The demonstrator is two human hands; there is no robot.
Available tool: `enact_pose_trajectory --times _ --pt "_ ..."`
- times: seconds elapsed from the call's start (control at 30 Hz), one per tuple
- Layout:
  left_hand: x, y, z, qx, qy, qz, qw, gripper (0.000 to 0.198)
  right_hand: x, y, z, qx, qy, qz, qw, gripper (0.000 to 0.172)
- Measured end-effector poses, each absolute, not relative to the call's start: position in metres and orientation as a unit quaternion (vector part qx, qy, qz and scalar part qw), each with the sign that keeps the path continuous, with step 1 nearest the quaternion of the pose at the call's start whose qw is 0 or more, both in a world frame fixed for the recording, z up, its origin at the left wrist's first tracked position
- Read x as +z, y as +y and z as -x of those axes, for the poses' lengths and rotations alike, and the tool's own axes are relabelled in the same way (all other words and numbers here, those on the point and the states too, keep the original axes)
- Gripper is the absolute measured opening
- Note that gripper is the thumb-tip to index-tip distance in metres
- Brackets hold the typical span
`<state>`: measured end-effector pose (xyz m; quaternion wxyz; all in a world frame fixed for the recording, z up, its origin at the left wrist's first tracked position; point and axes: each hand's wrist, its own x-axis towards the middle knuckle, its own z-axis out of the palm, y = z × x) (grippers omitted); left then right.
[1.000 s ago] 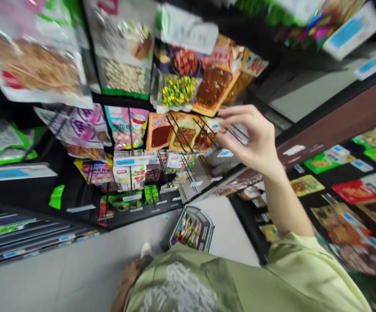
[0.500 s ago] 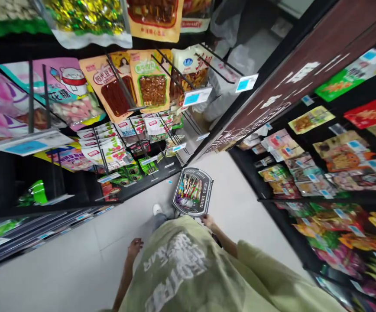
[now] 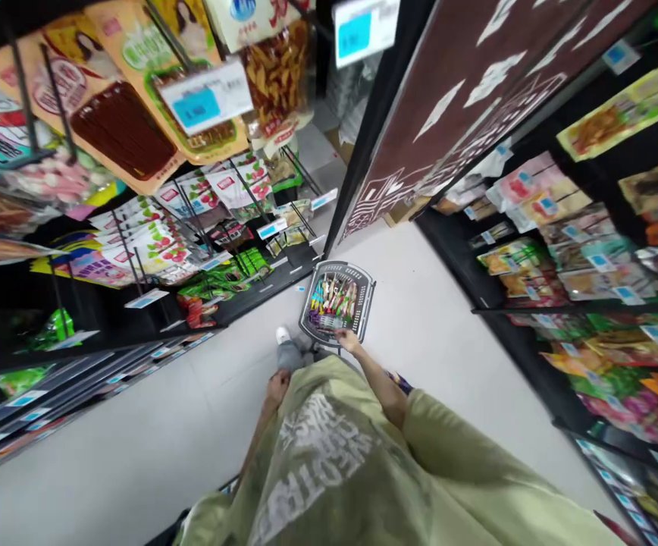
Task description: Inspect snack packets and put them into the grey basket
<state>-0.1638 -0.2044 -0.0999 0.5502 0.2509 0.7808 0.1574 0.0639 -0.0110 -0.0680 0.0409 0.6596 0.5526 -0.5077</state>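
Observation:
I look down my green printed shirt at a pale tiled aisle floor. A grey wire basket [image 3: 363,282] full of colourful small packets stands on the floor ahead of my shoe [image 3: 282,334]. My right hand [image 3: 349,341] reaches down to the basket's near rim, and its fingers look curled over the edge. My left hand [image 3: 277,387] hangs low against my grey trouser leg. I see only its back, and its fingers are hidden.
Peg hooks [image 3: 107,129] with hanging snack bags and blue price tags crowd the left, close to my head. A brown panel [image 3: 448,98] stands ahead. Black shelves [image 3: 579,250] of packets line the right. The floor strip between them is narrow.
My right hand has come down from the hanging bags to the basket's rim. My view has tipped down and moved forward, and my left hand has moved in against my leg.

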Motion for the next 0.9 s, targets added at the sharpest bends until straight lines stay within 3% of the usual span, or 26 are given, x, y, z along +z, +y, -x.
enact_pose_trajectory --times 0.27,0.4,0.57,0.9 --pt "-0.096 -0.237 0.142 0.108 0.79 -0.249 0.55 0.036 -0.131 -0.018 -0.068 -0.51 0.555 -0.641 0.145 0.009" --pt "-0.093 -0.25 0.138 0.081 0.789 -0.235 0.562 0.037 -0.159 -0.019 -0.098 -0.483 0.553 -0.642 0.221 0.024" --pt "-0.094 -0.246 0.135 0.025 0.781 -0.235 0.578 0.032 -0.197 -0.003 -0.114 -0.446 0.567 -0.64 0.266 0.028" --pt "-0.151 -0.248 0.107 -0.066 0.765 -0.207 0.606 0.04 -0.362 0.001 -0.075 -0.476 0.57 -0.605 0.288 0.035"
